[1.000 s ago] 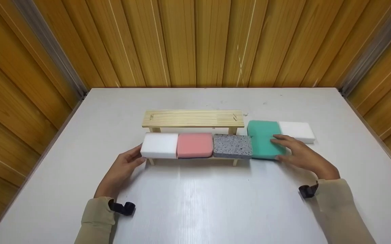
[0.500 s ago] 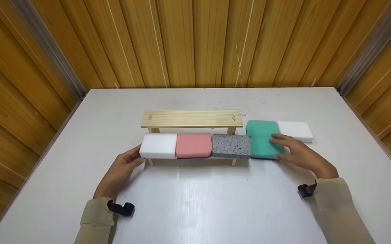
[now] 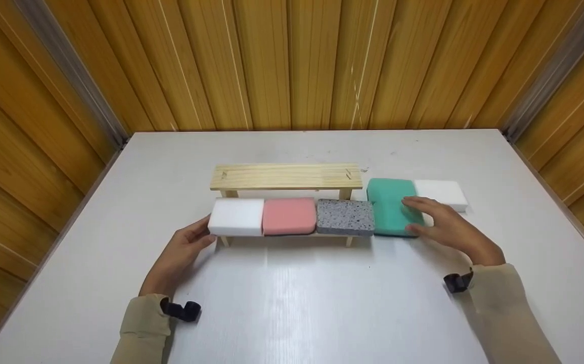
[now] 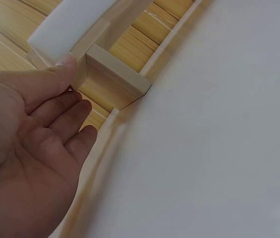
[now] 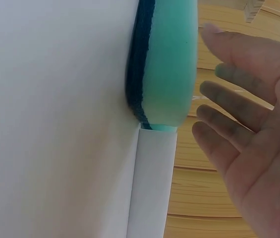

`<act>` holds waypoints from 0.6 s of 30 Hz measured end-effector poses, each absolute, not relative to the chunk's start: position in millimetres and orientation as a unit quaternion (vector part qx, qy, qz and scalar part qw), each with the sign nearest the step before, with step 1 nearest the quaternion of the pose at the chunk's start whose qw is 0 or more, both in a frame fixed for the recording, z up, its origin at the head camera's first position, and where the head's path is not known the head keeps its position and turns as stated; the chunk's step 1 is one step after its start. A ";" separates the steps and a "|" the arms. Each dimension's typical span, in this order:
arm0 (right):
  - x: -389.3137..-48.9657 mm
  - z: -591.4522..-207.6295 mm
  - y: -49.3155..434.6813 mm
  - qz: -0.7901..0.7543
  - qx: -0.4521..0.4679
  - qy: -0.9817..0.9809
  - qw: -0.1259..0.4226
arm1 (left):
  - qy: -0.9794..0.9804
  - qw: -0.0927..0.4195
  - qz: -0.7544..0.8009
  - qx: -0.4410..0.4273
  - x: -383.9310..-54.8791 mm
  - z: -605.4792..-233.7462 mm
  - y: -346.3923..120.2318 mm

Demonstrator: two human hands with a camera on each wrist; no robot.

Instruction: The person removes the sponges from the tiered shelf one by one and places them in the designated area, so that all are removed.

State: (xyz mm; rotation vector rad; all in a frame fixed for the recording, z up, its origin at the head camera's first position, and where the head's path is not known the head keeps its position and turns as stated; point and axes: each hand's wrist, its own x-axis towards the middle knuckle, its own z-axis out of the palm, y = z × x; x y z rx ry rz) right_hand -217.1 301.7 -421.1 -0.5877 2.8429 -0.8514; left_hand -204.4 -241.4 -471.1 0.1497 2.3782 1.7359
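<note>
On the front tier of a wooden stand (image 3: 285,177) lie a white sponge block (image 3: 236,217), a pink sponge (image 3: 289,216) and a speckled grey pumice-like block (image 3: 345,217), side by side. My left hand (image 3: 180,253) grips the tier's left end beside the white block, thumb in front (image 4: 66,64) and fingers behind. A green sponge (image 3: 392,197) with a dark blue underside lies on the table against the grey block. My right hand (image 3: 448,227) hovers at its right side, fingers spread and relaxed; in the right wrist view a gap shows between fingers and green sponge (image 5: 170,64).
A second white block (image 3: 441,193) lies flat on the table, against the right side of the green sponge. The white table (image 3: 281,303) backs onto a wood-patterned wall (image 3: 292,65). Each wrist wears a small black camera (image 3: 185,310).
My right hand has lifted slightly off the green sponge, its fingers spreading a little. The left hand and the row of blocks hold still.
</note>
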 end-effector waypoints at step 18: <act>-211.9 -409.5 278.7 -0.308 -0.178 0.934 0.000 | 0.804 0.099 0.584 0.045 -203.2 -470.7 -239.1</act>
